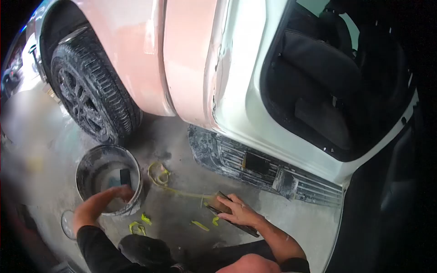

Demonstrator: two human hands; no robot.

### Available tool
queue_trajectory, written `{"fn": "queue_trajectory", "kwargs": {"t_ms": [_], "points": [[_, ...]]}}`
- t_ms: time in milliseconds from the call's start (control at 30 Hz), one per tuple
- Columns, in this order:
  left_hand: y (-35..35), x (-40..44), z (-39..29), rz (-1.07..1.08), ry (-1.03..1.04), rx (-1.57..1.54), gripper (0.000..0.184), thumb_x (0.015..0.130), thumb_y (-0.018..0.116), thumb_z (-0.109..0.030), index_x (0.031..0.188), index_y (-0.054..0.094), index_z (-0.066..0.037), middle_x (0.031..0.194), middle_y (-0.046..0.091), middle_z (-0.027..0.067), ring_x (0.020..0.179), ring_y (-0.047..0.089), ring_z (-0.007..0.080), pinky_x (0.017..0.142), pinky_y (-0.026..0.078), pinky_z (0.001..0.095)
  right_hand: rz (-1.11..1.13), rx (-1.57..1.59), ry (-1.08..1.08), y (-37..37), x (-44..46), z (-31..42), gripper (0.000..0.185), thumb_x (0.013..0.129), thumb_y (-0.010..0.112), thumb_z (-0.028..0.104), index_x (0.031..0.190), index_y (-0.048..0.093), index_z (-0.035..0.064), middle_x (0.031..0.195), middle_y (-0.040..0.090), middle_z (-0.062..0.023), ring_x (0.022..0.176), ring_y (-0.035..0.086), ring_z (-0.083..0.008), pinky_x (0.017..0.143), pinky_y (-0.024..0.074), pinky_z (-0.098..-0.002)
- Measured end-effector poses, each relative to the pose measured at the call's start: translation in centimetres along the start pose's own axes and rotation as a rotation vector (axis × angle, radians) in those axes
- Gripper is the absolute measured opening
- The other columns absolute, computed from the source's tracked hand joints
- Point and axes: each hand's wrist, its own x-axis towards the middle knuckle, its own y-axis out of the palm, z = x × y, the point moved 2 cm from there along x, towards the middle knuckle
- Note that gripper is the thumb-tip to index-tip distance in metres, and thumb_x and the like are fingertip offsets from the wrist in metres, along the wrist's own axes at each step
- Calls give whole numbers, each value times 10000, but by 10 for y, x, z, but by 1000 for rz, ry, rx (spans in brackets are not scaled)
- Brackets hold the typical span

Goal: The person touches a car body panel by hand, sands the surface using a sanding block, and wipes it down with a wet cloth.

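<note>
My left hand point(121, 193) reaches over the near rim of a round bucket point(83, 182). Its curled fingers are at the lower end of a dark rectangular block point(125, 176) inside and appear to grip it; the fingertips are partly hidden. Water or wet residue shows at the bucket's bottom. On the right, my right hand point(239, 213) grips a long, dark sanding block point(248, 230) with a brown face, held low above the floor, its fingers laid across it.
A vehicle with a pink-and-white side panel point(189, 59) stands ahead, its dusty wheel point(91, 86) beyond the bucket. A whitened running board point(227, 154) juts out low, under an open door frame. Yellow-green tape scraps point(200, 225) and a long curled strip point(159, 175) lie on the concrete floor.
</note>
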Motion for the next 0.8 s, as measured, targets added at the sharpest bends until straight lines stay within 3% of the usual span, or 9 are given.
{"fn": "queue_trajectory", "kwargs": {"t_ms": [233,433,467,500,567,667,700,767,800], "points": [[13,16,26,133,89,509,268,1010,657,-296,1087,771,-67,878,761,144,807,739,309,728,572,490,41,-76,27,3,-11,-7,783,985,812,466,1625,531,113,1443,525,-274,1351,546,-441,1124,469,-453],[-10,-13,0,139,745,941,248,979,665,-232,1128,789,-76,932,780,144,829,748,308,758,583,477,135,-17,13,10,10,-6,801,990,799,488,1635,515,109,1499,494,-308,1410,510,-482,1159,454,-485],[-29,-46,-32,80,473,618,269,1024,647,-235,1187,775,-62,974,784,138,830,711,263,779,573,457,163,0,4,10,15,-6,802,993,792,495,1637,512,108,1509,488,-311,1418,504,-487,1163,451,-490],[-49,-96,-78,-44,255,247,291,1069,630,-238,1246,761,-48,1016,788,133,831,675,218,800,563,437,147,15,-31,12,19,-5,801,996,787,501,1637,512,108,1508,488,-309,1417,503,-489,1162,451,-491],[-90,-208,-205,-440,288,343,330,1131,596,-286,1158,773,-10,878,754,197,774,604,177,771,541,450,118,41,-104,16,33,-5,800,1000,775,513,1637,511,107,1506,487,-306,1415,502,-493,1162,450,-495],[-119,-342,-366,-922,880,415,366,1099,656,-252,865,680,28,773,641,248,686,624,437,668,517,496,71,-6,-210,23,55,-2,783,1007,765,477,1644,481,123,1499,501,-314,1376,548,-500,1134,478,-536],[-126,-367,-405,-1090,1093,481,391,1092,656,-211,788,552,12,693,501,217,591,478,366,592,429,490,81,-1,-220,23,58,4,782,1005,768,468,1645,480,123,1506,496,-316,1390,538,-499,1146,471,-538],[-148,-395,-469,-1426,1337,761,315,993,759,-131,785,555,-12,714,522,175,637,544,396,603,434,500,94,-2,-236,17,63,15,782,1001,774,450,1647,477,124,1520,487,-320,1419,519,-499,1169,457,-541],[-166,-394,-488,-1637,1250,896,212,991,784,-253,952,668,-80,940,642,189,900,655,403,748,505,482,97,5,-248,15,64,17,784,997,780,465,1641,489,125,1496,495,-306,1403,520,-489,1160,457,-528]]}}
